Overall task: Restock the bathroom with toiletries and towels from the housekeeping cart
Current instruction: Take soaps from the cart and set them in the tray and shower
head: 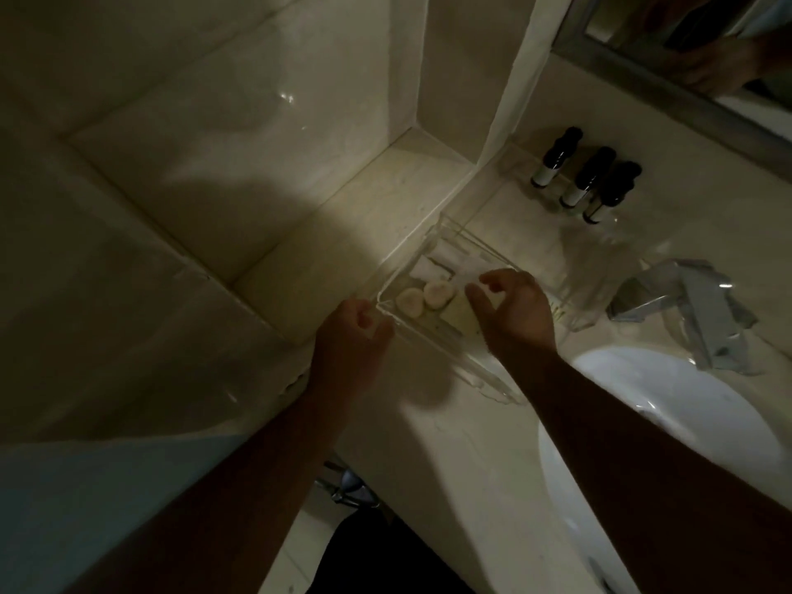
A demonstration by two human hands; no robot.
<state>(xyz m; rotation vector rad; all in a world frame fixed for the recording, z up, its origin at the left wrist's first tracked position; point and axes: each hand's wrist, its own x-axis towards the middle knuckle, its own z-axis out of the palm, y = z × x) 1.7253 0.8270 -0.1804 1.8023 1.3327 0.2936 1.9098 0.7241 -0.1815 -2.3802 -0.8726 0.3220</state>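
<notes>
Nearest, both bare forearms reach up from 6 o'clock over the pale counter (450, 456), with the white basin (685, 426) at 4 o'clock. The left hand (349, 332) sits at the tray's near-left corner, fingers curled loosely toward the rim; whether they actually pinch it I cannot tell in this dim light. The right hand (516, 308) hovers over the clear tray (433, 349) near centre, thumb and fingers spread and bent downward, gripping nothing visible. Inside the tray lie two round soaps (424, 295), a pale packet (460, 317) just beside them under the right hand, and white folded items (437, 265) further back. Beyond, at 2 o'clock, three dark bottles (587, 175) stand in a row, with the tap (685, 302) at 3 o'clock and a mirror edge (668, 75) above. By my judgement the toiletries look largely set out and the tray is being straightened; no towels or cart appear here, so that part seems left to do.
</notes>
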